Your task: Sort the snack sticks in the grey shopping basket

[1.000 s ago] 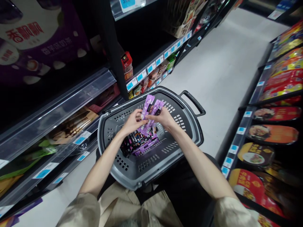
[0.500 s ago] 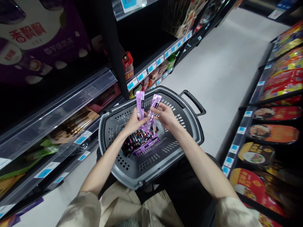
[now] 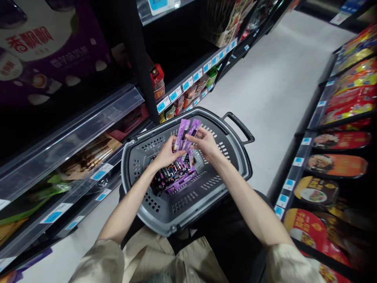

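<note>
Above the grey shopping basket [image 3: 246, 163], my left hand [image 3: 167, 153] is closed on a slim purple stick packet [image 3: 183, 129], its thumb lying across the lower part. My right hand [image 3: 207, 144] pinches more purple stick packet material [image 3: 194, 126] just to the right. The two purple strips lean the same way and nearly touch; how many are in the right hand I cannot tell. Below the hands, at the basket's bottom, lies a pile of dark, shiny small packets [image 3: 169, 177] with a purple piece [image 3: 184, 181] along its near edge.
Shelves with price tags [image 3: 175, 95] run along the left, with a large purple box [image 3: 59, 47] at upper left. On the right, a shelf holds red and orange packs [image 3: 338, 166] and round-lidded tubs [image 3: 315, 192]. The basket's handle [image 3: 240, 127] sticks out toward the aisle floor [image 3: 271, 90].
The left packet has tilted from upright to leaning right, closer alongside the right one. My left hand has shifted slightly right; my right hand stays about where it was.
</note>
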Tool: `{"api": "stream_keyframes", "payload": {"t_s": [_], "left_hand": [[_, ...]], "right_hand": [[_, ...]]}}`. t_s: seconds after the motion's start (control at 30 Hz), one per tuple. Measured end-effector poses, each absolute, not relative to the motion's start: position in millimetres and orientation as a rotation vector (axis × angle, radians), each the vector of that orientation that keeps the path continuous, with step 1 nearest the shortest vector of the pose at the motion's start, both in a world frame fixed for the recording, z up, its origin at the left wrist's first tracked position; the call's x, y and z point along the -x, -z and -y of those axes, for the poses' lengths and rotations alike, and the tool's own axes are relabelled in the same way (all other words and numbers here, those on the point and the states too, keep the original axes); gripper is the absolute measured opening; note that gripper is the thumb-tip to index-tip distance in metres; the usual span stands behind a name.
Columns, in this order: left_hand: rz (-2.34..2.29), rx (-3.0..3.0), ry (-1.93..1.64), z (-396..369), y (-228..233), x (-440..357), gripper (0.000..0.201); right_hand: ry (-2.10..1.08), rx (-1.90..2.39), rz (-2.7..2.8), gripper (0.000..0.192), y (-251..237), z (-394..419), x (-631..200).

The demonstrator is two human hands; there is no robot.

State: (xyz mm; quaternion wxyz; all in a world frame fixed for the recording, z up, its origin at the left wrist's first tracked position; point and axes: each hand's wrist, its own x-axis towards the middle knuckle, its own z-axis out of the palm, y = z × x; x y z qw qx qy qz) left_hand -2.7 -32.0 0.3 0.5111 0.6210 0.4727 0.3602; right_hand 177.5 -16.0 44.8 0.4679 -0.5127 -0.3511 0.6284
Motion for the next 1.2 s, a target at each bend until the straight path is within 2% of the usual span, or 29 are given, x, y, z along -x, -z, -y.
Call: {"api": "stream_keyframes", "payload": {"t_s": [0.27, 0.4, 0.57, 0.77, 0.93, 1.2], "left_hand": [[-1.026, -1.286, -0.959, 29.5, -0.8, 1.6, 0.049], [-0.944, -1.204, -0.888, 32.4, 0.9, 0.2, 0.056], [-0.889, -1.086, -0.816, 34.1, 2.7, -1.0, 0.055], [-1.032, -1.144, -1.046, 25.5, -3.4, 5.4, 0.047], [-1.123, -0.997, -1.292, 20.0, -8.9, 11.6, 0.052], [-1.04, -0.775, -1.361, 21.1, -16.8, 13.4, 0.052]], "right_hand": [[-1.515, 1.211, 0.806, 0.048, -44.9, 12.3, -179.6], [-1.496, 1.218, 0.814, 0.049, -45.7, 11.4, -181.3], [-1.485, 1.218, 0.819, 0.049, -53.2, 10.7, -185.4], [-1.376, 1.268, 0.757, 0.048, -58.2, 5.8, -194.0], [-1.31, 1.324, 0.78, 0.054, -59.8, 5.2, -195.0], [-1.375, 1.273, 0.754, 0.052, -64.2, 10.1, -192.2]]}}
